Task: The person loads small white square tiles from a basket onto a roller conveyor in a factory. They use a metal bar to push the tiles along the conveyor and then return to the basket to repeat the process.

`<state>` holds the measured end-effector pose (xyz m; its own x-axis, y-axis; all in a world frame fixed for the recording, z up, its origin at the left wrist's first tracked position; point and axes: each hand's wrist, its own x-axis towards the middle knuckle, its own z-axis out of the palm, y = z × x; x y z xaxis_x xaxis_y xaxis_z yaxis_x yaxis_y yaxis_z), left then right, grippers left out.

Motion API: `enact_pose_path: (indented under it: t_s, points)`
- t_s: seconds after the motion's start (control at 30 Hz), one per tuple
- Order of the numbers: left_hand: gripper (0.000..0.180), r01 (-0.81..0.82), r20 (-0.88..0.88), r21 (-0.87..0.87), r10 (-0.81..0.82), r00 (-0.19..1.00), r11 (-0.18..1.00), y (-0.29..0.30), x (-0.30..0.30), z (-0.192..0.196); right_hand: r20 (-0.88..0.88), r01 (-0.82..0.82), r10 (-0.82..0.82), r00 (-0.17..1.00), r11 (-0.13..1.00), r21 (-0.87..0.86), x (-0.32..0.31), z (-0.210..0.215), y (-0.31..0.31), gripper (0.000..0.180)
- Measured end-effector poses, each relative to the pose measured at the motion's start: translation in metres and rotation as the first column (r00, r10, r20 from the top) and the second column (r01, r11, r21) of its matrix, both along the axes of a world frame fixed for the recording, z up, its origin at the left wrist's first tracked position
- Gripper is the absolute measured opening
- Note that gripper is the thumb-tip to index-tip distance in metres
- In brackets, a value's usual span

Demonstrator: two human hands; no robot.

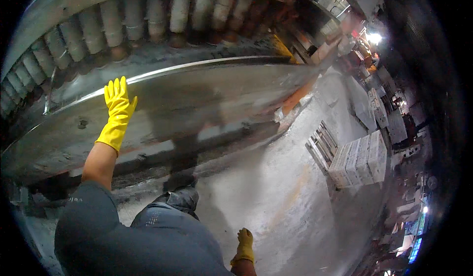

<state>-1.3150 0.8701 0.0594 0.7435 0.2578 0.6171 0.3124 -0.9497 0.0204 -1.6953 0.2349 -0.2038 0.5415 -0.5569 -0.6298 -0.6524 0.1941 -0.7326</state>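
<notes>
My left hand [118, 102], in a long yellow rubber glove, reaches forward with its fingers stretched out. Its fingertips lie at the shiny metal rim [162, 70] of a long grey metal side panel [231, 86], and nothing is held in it. Behind the rim, a row of worn cylindrical rollers [180, 11] runs along the machine. My right hand [245, 245], also in a yellow glove, hangs low at my right side, away from the machine. Its fingers look curled in, with nothing visible in them.
On the concrete floor [276, 197] to the right, a stack of pale boxes [359, 160] stands beside a wooden pallet [321, 145]. More stacks and a bright lamp [374, 38] are farther off. A person in orange [372, 62] is at the far right.
</notes>
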Motion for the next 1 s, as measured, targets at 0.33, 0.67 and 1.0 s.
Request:
enact_pose_path:
  t_s: [0.33, 0.67, 1.0]
  points:
    - [0.100, 0.197, 0.020, 0.025, -0.197, 0.980, 0.980, -0.189, 0.164, -0.009, -0.343, -0.301, 0.340, 0.875, 0.939, 0.163, 0.005, -0.011, -0.050, 0.033]
    - [0.079, 0.516, 0.008, 0.009, -0.517, 0.856, 0.856, -0.457, 0.371, -0.002, -0.169, 0.520, -0.495, 0.852, 0.835, 0.177, 0.075, 0.031, -0.153, 0.031]
    - [0.078, 0.536, 0.009, 0.024, -0.536, 0.844, 0.844, -0.585, 0.456, 0.000, -0.271, -0.008, 0.031, 0.962, 0.996, 0.086, 0.183, 0.011, -0.262, 0.036]
